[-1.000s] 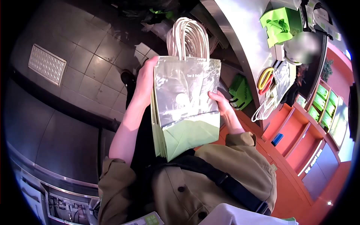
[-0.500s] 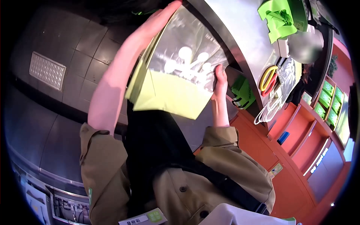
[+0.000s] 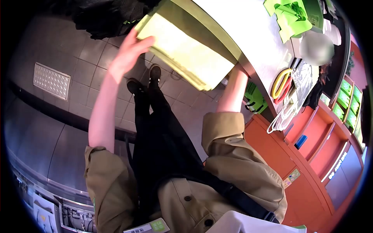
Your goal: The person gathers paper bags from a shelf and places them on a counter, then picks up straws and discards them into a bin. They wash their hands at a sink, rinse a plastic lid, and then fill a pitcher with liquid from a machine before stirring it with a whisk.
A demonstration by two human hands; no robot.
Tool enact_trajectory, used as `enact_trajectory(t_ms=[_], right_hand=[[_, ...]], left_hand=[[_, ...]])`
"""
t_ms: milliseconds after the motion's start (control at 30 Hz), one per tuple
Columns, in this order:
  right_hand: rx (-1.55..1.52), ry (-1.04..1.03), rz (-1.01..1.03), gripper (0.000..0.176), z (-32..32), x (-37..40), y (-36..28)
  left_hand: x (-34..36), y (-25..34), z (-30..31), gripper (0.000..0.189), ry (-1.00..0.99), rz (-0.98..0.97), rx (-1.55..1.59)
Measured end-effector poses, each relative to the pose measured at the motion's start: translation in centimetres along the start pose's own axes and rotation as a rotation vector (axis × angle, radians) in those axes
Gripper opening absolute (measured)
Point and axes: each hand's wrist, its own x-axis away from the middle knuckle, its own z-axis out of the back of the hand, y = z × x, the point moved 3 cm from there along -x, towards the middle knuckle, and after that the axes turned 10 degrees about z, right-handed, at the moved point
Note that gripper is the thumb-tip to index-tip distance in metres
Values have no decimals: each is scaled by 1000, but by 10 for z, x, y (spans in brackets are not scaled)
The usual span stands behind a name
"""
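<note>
A thick pale yellow-green stack of what look like flat bags (image 3: 184, 48) is tilted just below the counter edge, its layered edges showing along the bottom. My left hand (image 3: 131, 53) is closed on its left end, with the thumb over the face and the fingers partly behind. The right forearm (image 3: 232, 89) reaches up to the stack's right end beside the counter. My right hand itself is hidden there, so its grip does not show.
On the counter (image 3: 233, 23) lie yellow- and red-handled scissors (image 3: 280, 85), a white cable (image 3: 283, 118) and a bright green holder (image 3: 291, 17). A black bag (image 3: 105, 17) is at upper left. An orange cabinet (image 3: 272, 155) stands right; a metal plate (image 3: 51, 80) lies in the floor.
The stack has moved up against the counter edge and turned; the clear panel with white spoon shapes no longer shows. My left hand has come down to its left end. My right hand has slipped from view.
</note>
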Motion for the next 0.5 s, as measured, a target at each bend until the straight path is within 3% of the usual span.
enact_trajectory(t_ms=[33, 67, 133, 167, 233, 267, 300, 333, 433, 500], right_hand=[[91, -37, 60, 36, 11, -1, 15], [185, -74, 119, 38, 25, 0, 30], [345, -138, 251, 41, 37, -4, 49], [359, -129, 129, 41, 32, 2, 33], [390, -113, -117, 41, 22, 15, -2], [308, -65, -178, 41, 21, 24, -8], [301, -68, -121, 39, 16, 34, -25], [293, -72, -64, 37, 12, 44, -42], [405, 35, 562, 32, 0, 90, -61], [576, -289, 779, 43, -7, 99, -64]], left_hand=[[-11, -6, -17, 58, 76, -20, -136], [-19, -8, -32, 52, 138, -67, 75], [-45, -10, -43, 41, 179, -229, 52], [-55, -7, -49, 35, 199, -353, -1], [-76, -20, -49, 34, 180, -333, -200], [-69, -10, -68, 29, 306, -367, -123], [-92, -23, -56, 24, 203, -336, -222], [-100, -30, -44, 24, 230, -305, -313], [-113, -45, -22, 22, 295, -200, -576], [-122, -49, -22, 22, 330, -134, -754]])
